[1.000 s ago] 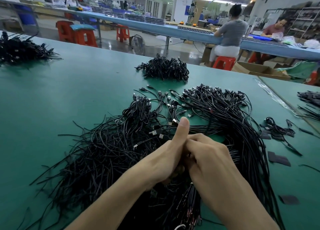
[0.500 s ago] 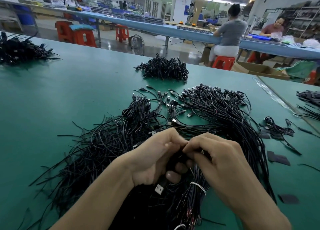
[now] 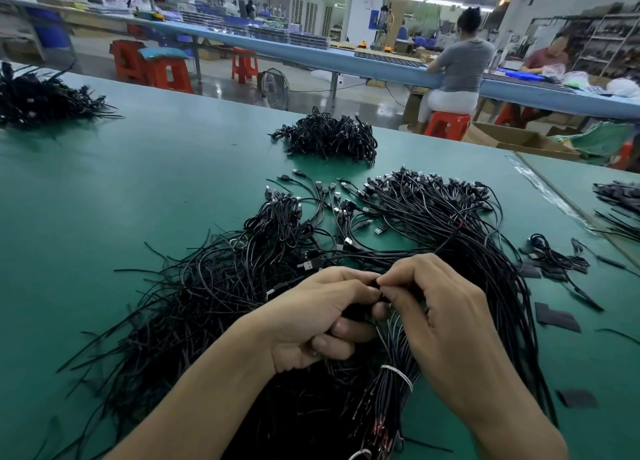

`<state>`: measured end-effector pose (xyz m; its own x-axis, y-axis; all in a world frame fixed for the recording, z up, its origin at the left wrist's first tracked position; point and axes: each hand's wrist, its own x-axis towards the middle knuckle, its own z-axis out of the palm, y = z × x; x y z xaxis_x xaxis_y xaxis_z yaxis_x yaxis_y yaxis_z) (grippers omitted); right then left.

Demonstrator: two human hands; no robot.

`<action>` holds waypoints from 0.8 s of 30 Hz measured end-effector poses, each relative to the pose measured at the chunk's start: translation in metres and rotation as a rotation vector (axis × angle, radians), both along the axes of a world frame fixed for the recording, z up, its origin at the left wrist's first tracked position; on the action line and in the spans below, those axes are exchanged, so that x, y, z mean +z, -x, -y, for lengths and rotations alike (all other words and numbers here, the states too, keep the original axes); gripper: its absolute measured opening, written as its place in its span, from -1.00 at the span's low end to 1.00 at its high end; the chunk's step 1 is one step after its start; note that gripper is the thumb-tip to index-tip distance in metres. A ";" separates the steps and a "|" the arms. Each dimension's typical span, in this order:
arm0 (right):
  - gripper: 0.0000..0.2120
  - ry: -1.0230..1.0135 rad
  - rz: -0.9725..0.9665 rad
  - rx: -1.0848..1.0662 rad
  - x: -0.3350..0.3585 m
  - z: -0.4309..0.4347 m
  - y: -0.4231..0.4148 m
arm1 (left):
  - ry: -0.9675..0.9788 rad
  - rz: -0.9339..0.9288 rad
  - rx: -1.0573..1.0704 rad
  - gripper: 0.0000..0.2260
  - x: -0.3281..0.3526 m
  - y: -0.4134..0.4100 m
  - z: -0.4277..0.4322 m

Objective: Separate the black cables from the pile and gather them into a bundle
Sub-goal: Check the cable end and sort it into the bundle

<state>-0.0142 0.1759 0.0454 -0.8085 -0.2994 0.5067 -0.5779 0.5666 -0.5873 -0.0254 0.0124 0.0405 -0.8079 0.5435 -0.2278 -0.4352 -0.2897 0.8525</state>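
- Two sets of fingertips [image 3: 398,274] meet at centre, pinched together on black cable ends; I cannot see the plugs between them.
- Left hand [image 3: 311,324] curls round the gathered black cables [image 3: 393,355]; its thumb, raised a second ago, now lies closed over them.
- Right hand [image 3: 446,321] pinches the same strands from the opposite side.
- White band [image 3: 398,376] rings the bunch just below.
- Loose pile [image 3: 214,286] covers the green table [image 3: 104,200], mostly unsorted; I judge the bundle only started.

Bare green table [image 3: 145,189] left of the cable pile [image 3: 221,286] gives open passage. Ahead, a knotted heap [image 3: 329,141] blocks. The right side is cluttered with a small cable bunch [image 3: 557,262] and black patches [image 3: 557,319].
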 end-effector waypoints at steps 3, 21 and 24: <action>-0.86 0.003 -0.042 0.000 0.000 0.003 0.000 | -0.046 0.108 0.039 -0.83 0.001 0.000 0.000; -0.77 -0.090 -0.140 -0.065 0.004 0.002 0.001 | 0.046 0.056 0.229 -0.73 0.003 -0.007 -0.017; -0.81 -0.088 -0.129 -0.094 0.006 0.003 -0.002 | 0.045 0.044 0.245 -0.75 0.005 -0.008 -0.017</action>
<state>-0.0123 0.1726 0.0511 -0.7651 -0.2736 0.5830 -0.5873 0.6677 -0.4574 -0.0175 0.0295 0.0456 -0.9031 0.3211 -0.2853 -0.3937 -0.3530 0.8487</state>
